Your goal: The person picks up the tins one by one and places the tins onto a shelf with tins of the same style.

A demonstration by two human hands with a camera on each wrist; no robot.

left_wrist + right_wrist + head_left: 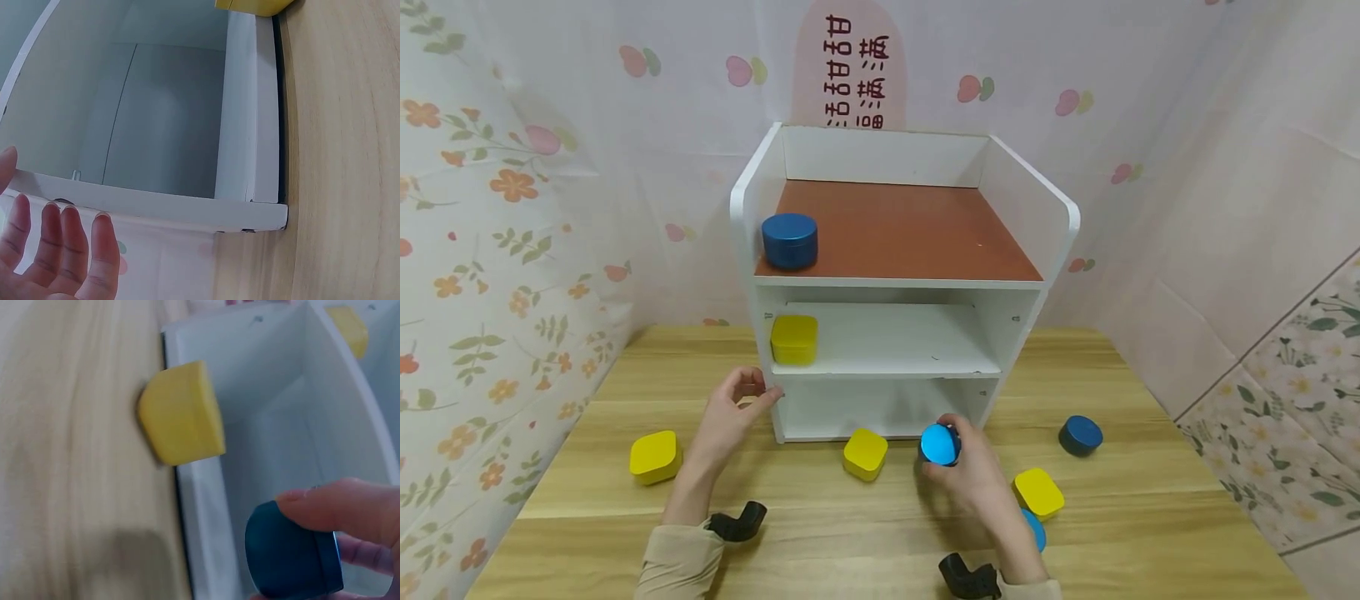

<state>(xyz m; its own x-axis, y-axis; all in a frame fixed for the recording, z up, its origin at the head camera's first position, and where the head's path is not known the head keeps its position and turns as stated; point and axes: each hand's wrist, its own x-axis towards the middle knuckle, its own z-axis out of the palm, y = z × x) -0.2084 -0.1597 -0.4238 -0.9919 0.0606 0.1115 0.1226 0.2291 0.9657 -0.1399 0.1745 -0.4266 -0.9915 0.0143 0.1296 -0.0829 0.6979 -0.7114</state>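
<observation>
Pinching a round, metallic blue tin (939, 444) in its fingers, the right hand (976, 479) is near the bottom right corner of the white shelf unit (887, 333); farther off, the left hand (728, 418), fingers relaxed, flanks the unit's left edge.

A short round blue tin (937, 445) is gripped in the right hand (973, 475), one flat bright face turned toward the head camera, before the lowest compartment of a white shelf unit (898, 284). The unit stands upright on the bench (827, 542), brown-topped, open-fronted.
</observation>
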